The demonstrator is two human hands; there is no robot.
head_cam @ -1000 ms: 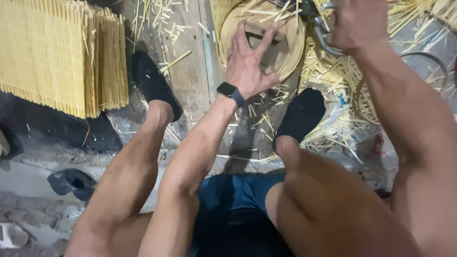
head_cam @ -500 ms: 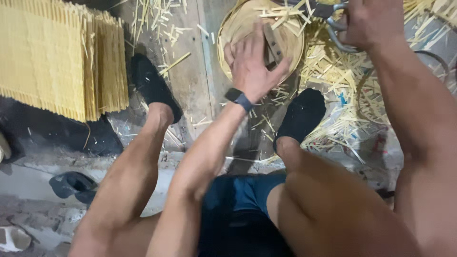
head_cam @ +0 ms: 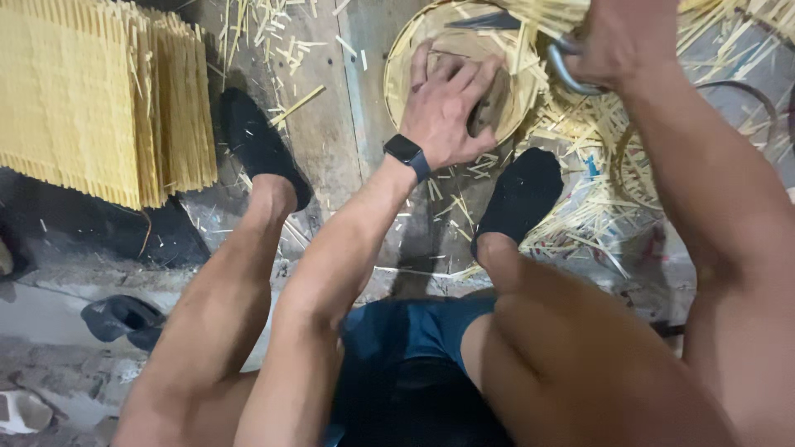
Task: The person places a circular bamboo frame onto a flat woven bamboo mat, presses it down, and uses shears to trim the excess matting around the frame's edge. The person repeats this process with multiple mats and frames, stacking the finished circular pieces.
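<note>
My left hand (head_cam: 447, 103), with a black watch on its wrist, presses down on a dark flat piece (head_cam: 490, 108) lying in a round woven bamboo tray (head_cam: 397, 50) on the floor; its fingers curl over that piece. At the top of the view my right hand (head_cam: 617, 41) is closed around the grey metal handle of a tool (head_cam: 563, 66), and a bundle of thin bamboo strips (head_cam: 546, 12) lies under it. Both my feet wear black shoes (head_cam: 261, 149) on either side of the left arm.
A thick stack of woven bamboo mats (head_cam: 91, 91) stands at the upper left. Loose bamboo splinters and strips (head_cam: 596, 207) litter the floor at the right. A dark sandal (head_cam: 120, 319) lies at the lower left. A thin dark hoop (head_cam: 745, 91) rests at the right.
My left hand went from spread fingers over the tray to closing down on the dark piece. The right hand with the tool stayed at the top.
</note>
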